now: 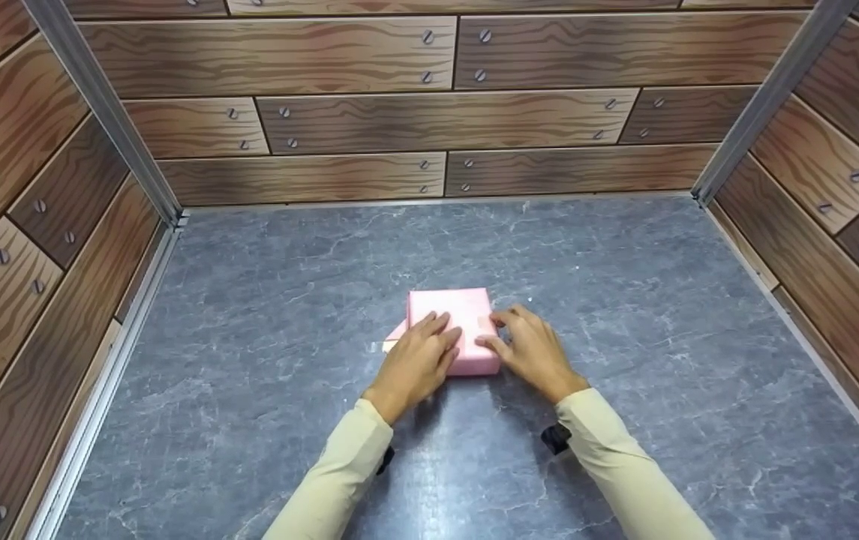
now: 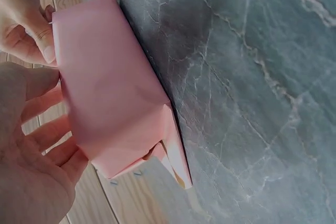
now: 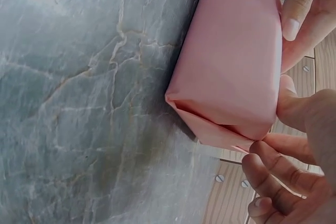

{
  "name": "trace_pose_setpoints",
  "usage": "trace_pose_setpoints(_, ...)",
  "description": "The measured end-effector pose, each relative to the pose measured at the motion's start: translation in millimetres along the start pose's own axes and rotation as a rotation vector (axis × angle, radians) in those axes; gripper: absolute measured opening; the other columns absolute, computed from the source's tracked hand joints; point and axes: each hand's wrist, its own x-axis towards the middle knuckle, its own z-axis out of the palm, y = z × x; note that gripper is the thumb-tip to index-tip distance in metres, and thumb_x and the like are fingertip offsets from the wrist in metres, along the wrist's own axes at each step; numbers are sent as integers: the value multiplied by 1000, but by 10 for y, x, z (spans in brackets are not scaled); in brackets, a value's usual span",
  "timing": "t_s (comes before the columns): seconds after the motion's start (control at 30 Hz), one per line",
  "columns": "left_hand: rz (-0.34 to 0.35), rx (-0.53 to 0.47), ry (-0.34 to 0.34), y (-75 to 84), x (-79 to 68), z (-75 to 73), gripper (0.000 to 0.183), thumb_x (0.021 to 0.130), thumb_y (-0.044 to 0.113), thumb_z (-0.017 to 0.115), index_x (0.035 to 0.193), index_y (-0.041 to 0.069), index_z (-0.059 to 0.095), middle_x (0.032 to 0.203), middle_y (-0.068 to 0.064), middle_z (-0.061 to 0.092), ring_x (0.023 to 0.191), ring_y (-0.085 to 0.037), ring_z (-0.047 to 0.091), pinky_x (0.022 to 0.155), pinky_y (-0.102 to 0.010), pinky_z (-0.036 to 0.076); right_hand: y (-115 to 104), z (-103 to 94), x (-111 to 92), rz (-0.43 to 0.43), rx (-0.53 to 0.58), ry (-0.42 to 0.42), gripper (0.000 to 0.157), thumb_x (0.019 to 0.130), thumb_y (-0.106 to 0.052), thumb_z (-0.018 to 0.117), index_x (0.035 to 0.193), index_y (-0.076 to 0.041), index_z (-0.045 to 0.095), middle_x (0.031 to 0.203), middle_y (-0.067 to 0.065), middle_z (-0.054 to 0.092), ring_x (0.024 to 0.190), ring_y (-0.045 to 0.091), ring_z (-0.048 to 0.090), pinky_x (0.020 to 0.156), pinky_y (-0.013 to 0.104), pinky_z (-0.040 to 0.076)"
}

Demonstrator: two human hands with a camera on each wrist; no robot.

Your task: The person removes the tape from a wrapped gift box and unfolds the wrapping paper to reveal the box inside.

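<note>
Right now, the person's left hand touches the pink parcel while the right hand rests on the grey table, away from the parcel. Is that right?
Not quite: the right hand isn't resting away on the grey table; its thumb and fingers touch the pink parcel, as the right wrist view shows. The left hand does touch it.

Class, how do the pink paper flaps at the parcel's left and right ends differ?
The left pink paper flap juts outward; the right pink paper flap is folded close to the box-shaped pink parcel. The left flap's outer edge shows some cream; the right flap's visible side shows only pink. Both are paper.
</note>
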Motion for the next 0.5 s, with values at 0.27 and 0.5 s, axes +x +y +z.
trace_pose_setpoints(0.27, -21, 0, 2, 10, 15, -3, 31, 102, 22, 61, 128, 6, 69, 143, -18, 57, 136, -37, 49, 114, -47, 39, -84, 22, 58, 36, -7, 59, 24, 88, -21, 80, 100, -1, 75, 92, 10, 66, 81, 30, 65, 74, 49, 55)
trace_pose_setpoints(0.5, -16, -18, 20, 12, 5, -6, 32, 102, 22, 62, 128, 5, 69, 143, -19, 57, 136, -37, 50, 114, -46, 39, -164, 101, 104, 102, -50, 121, 24, 85, -27, 81, 88, -4, 74, 81, 7, 61, 74, 29, 63, 64, 48, 53)
